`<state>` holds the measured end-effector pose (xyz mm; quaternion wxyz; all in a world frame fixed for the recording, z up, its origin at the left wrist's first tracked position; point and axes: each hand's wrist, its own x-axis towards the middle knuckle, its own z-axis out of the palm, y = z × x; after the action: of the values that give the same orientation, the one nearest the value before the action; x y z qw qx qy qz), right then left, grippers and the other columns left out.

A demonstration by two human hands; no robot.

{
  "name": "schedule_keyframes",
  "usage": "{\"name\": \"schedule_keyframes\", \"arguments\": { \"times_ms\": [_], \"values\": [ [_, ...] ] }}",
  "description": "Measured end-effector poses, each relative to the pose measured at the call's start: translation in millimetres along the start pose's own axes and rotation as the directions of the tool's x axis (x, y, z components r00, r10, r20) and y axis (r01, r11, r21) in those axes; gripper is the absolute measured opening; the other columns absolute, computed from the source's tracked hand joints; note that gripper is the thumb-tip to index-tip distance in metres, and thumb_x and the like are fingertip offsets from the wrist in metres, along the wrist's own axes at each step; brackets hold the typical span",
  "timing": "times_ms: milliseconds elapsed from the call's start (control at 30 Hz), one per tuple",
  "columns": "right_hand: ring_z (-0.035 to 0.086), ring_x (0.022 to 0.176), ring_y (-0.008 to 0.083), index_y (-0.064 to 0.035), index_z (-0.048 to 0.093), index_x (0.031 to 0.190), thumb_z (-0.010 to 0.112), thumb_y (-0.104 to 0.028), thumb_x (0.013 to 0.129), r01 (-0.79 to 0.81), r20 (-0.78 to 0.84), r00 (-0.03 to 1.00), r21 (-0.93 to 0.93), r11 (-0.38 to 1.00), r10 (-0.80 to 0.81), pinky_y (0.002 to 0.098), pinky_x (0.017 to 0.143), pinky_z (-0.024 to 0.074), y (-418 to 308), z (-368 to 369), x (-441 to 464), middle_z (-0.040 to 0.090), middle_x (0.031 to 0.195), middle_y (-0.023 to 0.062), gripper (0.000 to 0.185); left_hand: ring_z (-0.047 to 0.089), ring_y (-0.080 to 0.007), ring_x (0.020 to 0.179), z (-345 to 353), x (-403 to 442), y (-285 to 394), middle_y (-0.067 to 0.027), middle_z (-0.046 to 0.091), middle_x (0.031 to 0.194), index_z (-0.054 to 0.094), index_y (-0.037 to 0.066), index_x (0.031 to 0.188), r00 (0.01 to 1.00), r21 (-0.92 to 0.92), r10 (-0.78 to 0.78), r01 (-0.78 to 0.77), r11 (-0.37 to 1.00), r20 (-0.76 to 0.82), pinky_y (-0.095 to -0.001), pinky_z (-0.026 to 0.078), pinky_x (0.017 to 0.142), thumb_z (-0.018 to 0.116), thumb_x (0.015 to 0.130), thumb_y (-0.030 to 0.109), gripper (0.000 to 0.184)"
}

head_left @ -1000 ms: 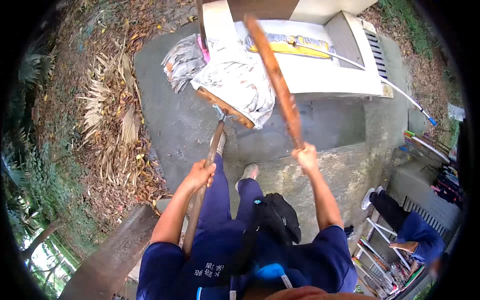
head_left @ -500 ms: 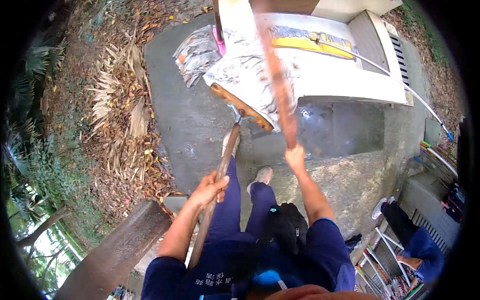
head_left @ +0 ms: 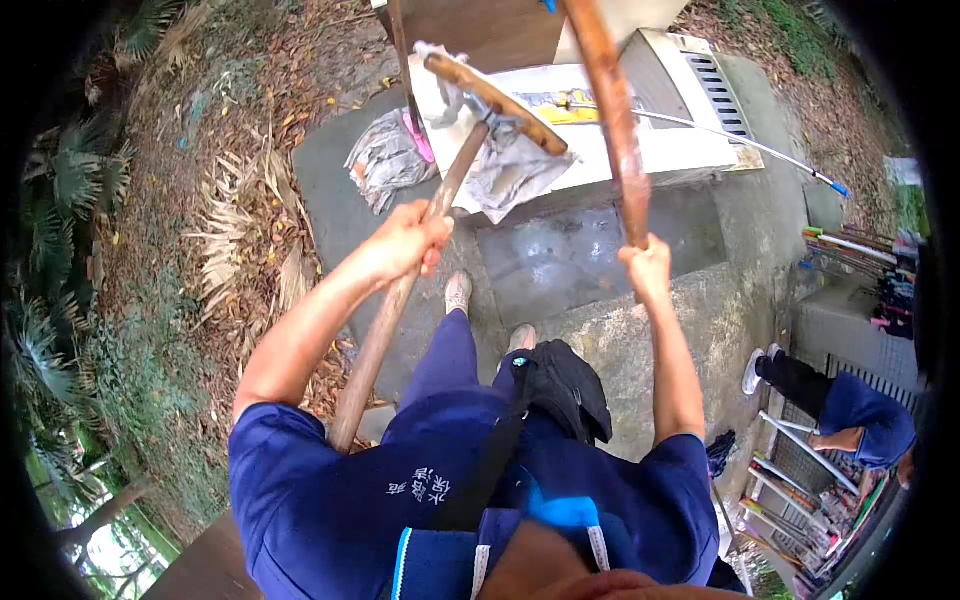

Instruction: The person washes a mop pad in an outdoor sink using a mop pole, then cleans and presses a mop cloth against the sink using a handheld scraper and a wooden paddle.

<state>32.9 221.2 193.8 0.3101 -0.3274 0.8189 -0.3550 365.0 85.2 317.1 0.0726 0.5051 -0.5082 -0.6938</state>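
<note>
My left hand [head_left: 410, 240] is wrapped round the wooden handle of a mop [head_left: 385, 330]. At the handle's far end, a wooden crossbar [head_left: 495, 100] carries a wet greyish-white mop cloth [head_left: 520, 165], which hangs over the front edge of a white slab [head_left: 680, 150]. In my right hand [head_left: 648, 268], fingers closed, is the lower end of a brown wooden stick [head_left: 615, 110]. It points away from me, its upper part blurred and past the view's top edge. Whether the stick touches the slab, I cannot tell.
Beside the slab lies a crumpled grey cloth [head_left: 390, 160] near a pink item [head_left: 418, 138]. A yellow-headed mop with a white pole [head_left: 740, 138] rests across the slab. Wet concrete [head_left: 560, 250] lies in front. Another person [head_left: 850, 410] bends at right near several poles [head_left: 800, 500].
The mop head has moved farther away over the slab, its cloth now hanging more gathered. My right hand and the stick have shifted right. My left hand has moved forward.
</note>
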Motion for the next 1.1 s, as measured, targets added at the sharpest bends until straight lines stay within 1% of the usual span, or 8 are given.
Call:
{"name": "schedule_keyframes", "arguments": {
  "times_ms": [267, 533, 633, 700, 767, 867, 933, 1100],
  "values": [
    [0.043, 0.044, 0.0073, -0.0024, 0.053, 0.068, 0.062, -0.005, 0.066, 0.279, -0.272, 0.946, 0.397, 0.874, -0.178, 0.0233, 0.041, 0.0322, -154.8, -59.8, -4.7, 0.048, 0.054, 0.0001, 0.010, 0.043, -0.0069, 0.045, -12.1, -51.3, -20.6, 0.0021, 0.043, 0.061, 0.044, 0.000, 0.107, 0.993, 0.376, 0.032, 0.011, 0.927, -0.110, -0.0242, 0.036, 0.038, 0.052, 0.087, 0.019, 0.029],
    [0.037, 0.045, 0.0107, -0.0060, 0.037, 0.061, 0.049, 0.003, 0.076, 0.616, -0.333, 0.653, 0.757, 0.220, -0.681, 0.0259, 0.048, 0.0352, -238.5, -20.3, 62.0, 0.037, 0.050, 0.0021, 0.021, 0.041, -0.0078, 0.045, -19.1, -10.7, -233.2, 0.0014, 0.043, 0.062, 0.045, 0.005, 0.099, 0.940, -0.112, -0.327, 0.316, 0.942, -0.100, -0.0252, 0.037, 0.041, 0.052, 0.087, 0.017, 0.018],
    [0.049, 0.060, 0.0160, -0.0021, 0.044, 0.076, 0.050, 0.000, 0.075, 0.742, -0.327, 0.670, 0.304, 0.598, -0.666, 0.0302, 0.060, 0.0420, -104.5, 117.3, 96.6, 0.048, 0.064, 0.0094, 0.006, 0.041, -0.0083, 0.045, -16.8, 28.4, -269.9, 0.0003, 0.044, 0.061, 0.045, 0.005, 0.090, 0.909, -0.317, -0.409, 0.366, 0.875, -0.079, -0.0250, 0.036, 0.041, 0.053, 0.087, 0.017, 0.015],
    [0.058, 0.077, 0.0234, 0.0037, 0.053, 0.089, 0.054, -0.004, 0.069, 0.449, -0.070, 0.892, 0.037, 0.893, -0.446, 0.0351, 0.071, 0.0444, 100.4, 227.6, 72.6, 0.057, 0.077, 0.0193, 0.021, 0.043, -0.0084, 0.048, -15.6, 37.1, -263.3, -0.0003, 0.045, 0.062, 0.044, 0.004, 0.083, 0.891, -0.384, -0.449, 0.395, 0.835, -0.061, -0.0238, 0.035, 0.042, 0.052, 0.087, 0.017, 0.016],
    [0.063, 0.080, 0.0255, 0.0028, 0.062, 0.083, 0.057, -0.008, 0.064, -0.022, 0.239, 0.962, -0.404, 0.914, 0.129, 0.0381, 0.071, 0.0463, 206.6, 252.0, 22.8, 0.060, 0.076, 0.0249, 0.023, 0.042, -0.0086, 0.047, -14.6, 42.8, -267.1, -0.0005, 0.045, 0.061, 0.044, 0.004, 0.083, 0.898, -0.414, -0.434, 0.369, 0.832, -0.070, -0.0241, 0.035, 0.042, 0.052, 0.087, 0.017, 0.016],
    [0.063, 0.073, 0.0230, -0.0002, 0.062, 0.087, 0.060, -0.011, 0.061, -0.164, 0.294, 0.910, -0.394, 0.905, 0.292, 0.0385, 0.065, 0.0462, 182.4, 221.0, 28.5, 0.061, 0.078, 0.0236, 0.029, 0.042, -0.0089, 0.046, -12.6, 41.6, -258.2, -0.0011, 0.046, 0.061, 0.044, 0.003, 0.083, 0.914, -0.425, -0.398, 0.329, 0.844, -0.083, -0.0244, 0.035, 0.040, 0.053, 0.087, 0.017, 0.017],
    [0.058, 0.062, 0.0186, 0.0015, 0.060, 0.081, 0.062, -0.011, 0.060, -0.094, 0.324, 0.923, -0.326, 0.941, 0.205, 0.0363, 0.058, 0.0451, 120.2, 173.7, 32.7, 0.062, 0.071, 0.0173, 0.025, 0.041, -0.0086, 0.046, -13.7, 42.2, -242.2, -0.0006, 0.045, 0.063, 0.043, 0.003, 0.085, 0.921, -0.234, -0.380, 0.351, 0.907, -0.091, -0.0248, 0.035, 0.039, 0.053, 0.086, 0.016, 0.016],
    [0.045, 0.049, 0.0093, -0.0037, 0.051, 0.067, 0.065, -0.009, 0.063, 0.209, -0.005, 0.978, 0.170, 0.963, -0.211, 0.0257, 0.046, 0.0378, -80.0, 78.5, 57.0, 0.049, 0.055, 0.0005, 0.016, 0.042, -0.0085, 0.046, -12.8, 43.8, -242.5, -0.0024, 0.046, 0.063, 0.044, 0.002, 0.082, 0.914, -0.395, -0.401, 0.345, 0.852, -0.066, -0.0251, 0.037, 0.040, 0.052, 0.086, 0.014, 0.015]
  ]
}}
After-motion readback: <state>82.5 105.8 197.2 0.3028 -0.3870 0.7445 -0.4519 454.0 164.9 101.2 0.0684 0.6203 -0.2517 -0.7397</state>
